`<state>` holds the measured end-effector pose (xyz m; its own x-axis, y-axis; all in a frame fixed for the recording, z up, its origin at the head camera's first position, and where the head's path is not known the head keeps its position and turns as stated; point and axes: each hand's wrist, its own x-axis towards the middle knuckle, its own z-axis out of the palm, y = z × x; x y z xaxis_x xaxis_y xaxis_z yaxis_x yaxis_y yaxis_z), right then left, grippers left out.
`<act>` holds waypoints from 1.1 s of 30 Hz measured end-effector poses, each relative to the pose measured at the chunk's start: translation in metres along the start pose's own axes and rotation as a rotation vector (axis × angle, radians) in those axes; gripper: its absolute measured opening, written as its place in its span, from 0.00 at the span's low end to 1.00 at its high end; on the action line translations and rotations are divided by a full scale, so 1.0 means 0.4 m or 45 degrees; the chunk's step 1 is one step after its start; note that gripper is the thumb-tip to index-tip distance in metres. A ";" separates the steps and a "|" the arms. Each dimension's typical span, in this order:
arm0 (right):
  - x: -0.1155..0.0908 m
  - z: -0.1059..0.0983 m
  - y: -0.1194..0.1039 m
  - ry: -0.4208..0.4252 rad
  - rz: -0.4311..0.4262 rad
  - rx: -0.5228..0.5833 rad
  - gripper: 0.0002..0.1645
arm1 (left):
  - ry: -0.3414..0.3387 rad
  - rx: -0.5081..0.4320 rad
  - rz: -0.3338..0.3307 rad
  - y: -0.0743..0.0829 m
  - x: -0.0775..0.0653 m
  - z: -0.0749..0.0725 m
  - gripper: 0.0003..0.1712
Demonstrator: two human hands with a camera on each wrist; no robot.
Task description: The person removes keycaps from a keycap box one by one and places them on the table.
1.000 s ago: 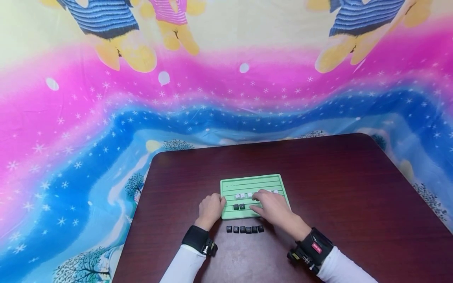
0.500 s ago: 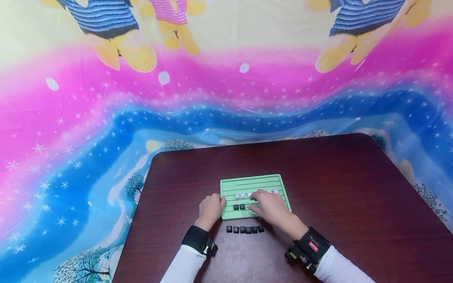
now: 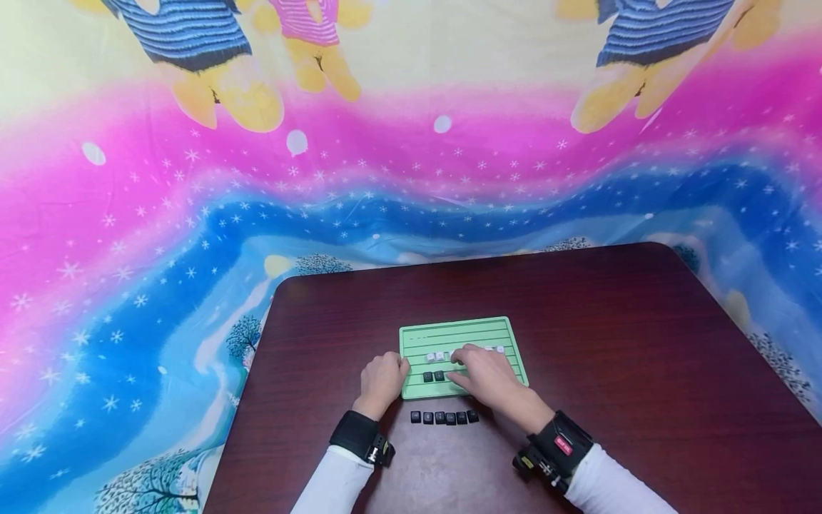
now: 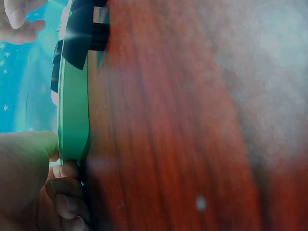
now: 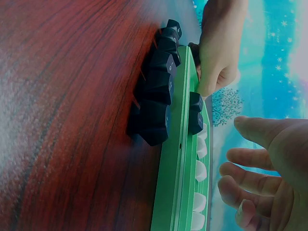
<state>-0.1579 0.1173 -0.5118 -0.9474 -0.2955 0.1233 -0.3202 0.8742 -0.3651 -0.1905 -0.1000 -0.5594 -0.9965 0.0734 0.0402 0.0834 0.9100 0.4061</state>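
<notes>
The person's left hand (image 3: 383, 382) pinches the left edge of a green tray (image 3: 462, 331), with the thumb on one face and the fingers curled at the other. The right hand (image 3: 493, 375) hangs over the right half of this tray, its thumb and fingers apart, and I see nothing between them. The tray lies flat on the table (image 3: 327, 321); it looks light and stiff, perhaps ready to slide on the smooth wood, so the rim seems the right place to hold it. In its long parallel channels sit small keycaps: white keycaps (image 3: 439, 356) in one row, partly hidden by the right hand, and two black keycaps (image 3: 439, 375) side by side in a nearer row. Six black keycaps (image 3: 439, 417) make a line on the table, just before the tray's near edge. I judge them light, hard and a little slippery, best taken by two opposite sides. Behind the table hangs a printed cloth (image 3: 385, 157) with snowflakes.
</notes>
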 end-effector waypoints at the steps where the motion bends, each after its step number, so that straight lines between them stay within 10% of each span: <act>1: 0.001 0.001 0.000 0.000 -0.002 0.000 0.16 | 0.000 0.001 -0.001 0.000 0.000 -0.001 0.27; 33: 0.027 0.020 -0.011 -0.036 -0.014 0.026 0.18 | -0.014 -0.008 0.001 0.002 -0.002 -0.007 0.28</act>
<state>-0.1667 0.1070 -0.5162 -0.9432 -0.3163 0.1014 -0.3305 0.8629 -0.3824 -0.1896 -0.1005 -0.5566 -0.9964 0.0785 0.0305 0.0841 0.9074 0.4117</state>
